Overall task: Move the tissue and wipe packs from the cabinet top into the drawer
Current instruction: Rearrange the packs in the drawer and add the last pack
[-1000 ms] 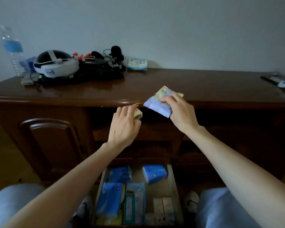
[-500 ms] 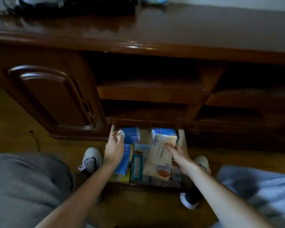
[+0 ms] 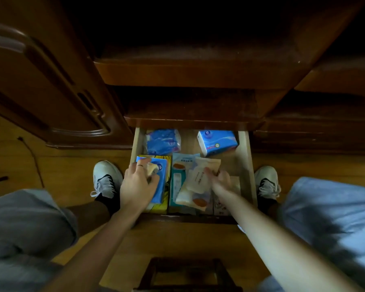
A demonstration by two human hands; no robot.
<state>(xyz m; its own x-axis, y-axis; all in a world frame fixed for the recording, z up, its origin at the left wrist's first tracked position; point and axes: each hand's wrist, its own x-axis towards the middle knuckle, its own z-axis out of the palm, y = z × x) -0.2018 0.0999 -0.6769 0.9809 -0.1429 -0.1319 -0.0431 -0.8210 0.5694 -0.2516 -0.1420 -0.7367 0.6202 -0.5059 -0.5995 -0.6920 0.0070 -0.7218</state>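
Wooden drawer (image 3: 245, 165), three blue packs (image 3: 217, 142), two hands (image 3: 135, 186)

Open drawer (image 3: 245, 165) holding blue tissue packs, left hand (image 3: 138, 184) gripping small beige pack (image 3: 151, 169), right hand (image 3: 220, 179) on pale wipe pack (image 3: 198, 182)

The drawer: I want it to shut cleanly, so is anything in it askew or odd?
Yes. The pale wipe pack under the right hand lies tilted across the teal pack instead of flat in a row. The rest look settled.
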